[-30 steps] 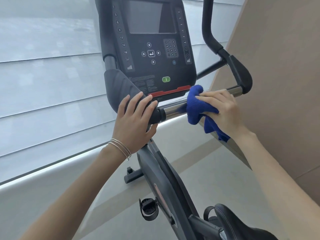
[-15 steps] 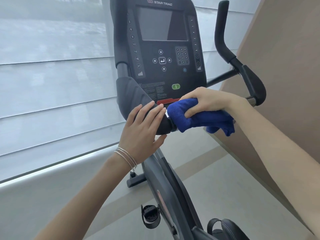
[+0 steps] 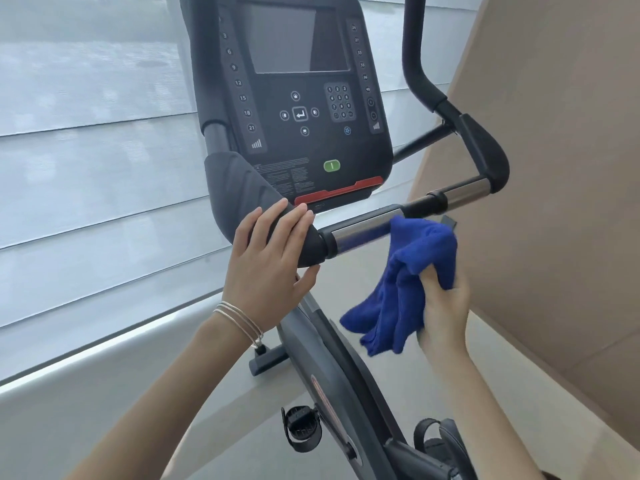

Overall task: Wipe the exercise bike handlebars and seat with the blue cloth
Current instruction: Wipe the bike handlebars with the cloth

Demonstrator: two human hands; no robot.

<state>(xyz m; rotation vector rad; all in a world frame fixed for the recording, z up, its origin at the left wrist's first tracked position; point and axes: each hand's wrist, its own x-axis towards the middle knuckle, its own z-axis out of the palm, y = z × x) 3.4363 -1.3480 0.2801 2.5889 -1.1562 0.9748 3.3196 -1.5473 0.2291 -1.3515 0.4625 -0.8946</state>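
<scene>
Gripping cloth [image 3: 412, 282] at centre right, right hand [image 3: 445, 306] bunches it just below chrome handlebar [image 3: 360, 232]; contact with bar unclear. Left hand [image 3: 273, 258], fingers straight, rests on black grip [image 3: 242, 192] at centre. Console [image 3: 294, 98] upper centre: numbers 3 to 21 down left column, keypad digits; brand cropped at top edge

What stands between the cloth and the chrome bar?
Nothing visible. The right hand grips the cloth just below the chrome bar, and the cloth's top edge reaches the bar. The left hand rests on the black grip further left, off that stretch.
</scene>
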